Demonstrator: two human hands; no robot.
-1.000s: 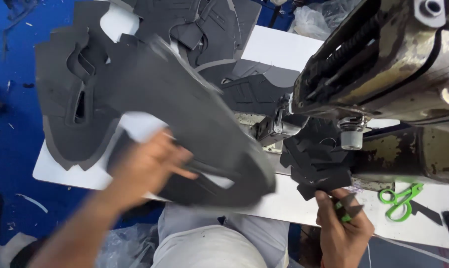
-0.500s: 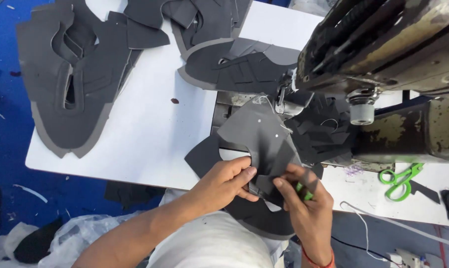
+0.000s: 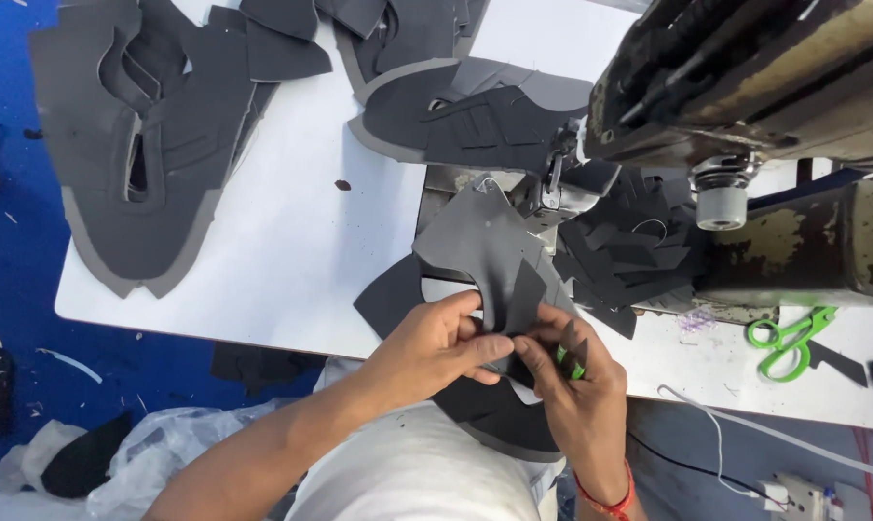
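Observation:
At the near edge of the white table (image 3: 292, 251), my left hand (image 3: 432, 342) and my right hand (image 3: 576, 386) both pinch a dark grey shoe-upper piece (image 3: 485, 256). The piece stands up from my fingers toward the sewing machine's needle area (image 3: 552, 183). Its lower part hangs over the table edge onto my lap. My right hand also keeps a small green snipping tool (image 3: 573, 365) tucked against its fingers.
The worn sewing machine (image 3: 764, 106) fills the upper right. Small dark cut pieces (image 3: 629, 256) lie heaped at its base. Stacks of grey uppers lie at the far left (image 3: 147, 145) and the far middle (image 3: 456, 106). Green scissors (image 3: 789, 338) rest at the right.
My left hand carried a large upper from the left side to the middle. Both hands came together on it in front of the needle, and the piece now stands more upright.

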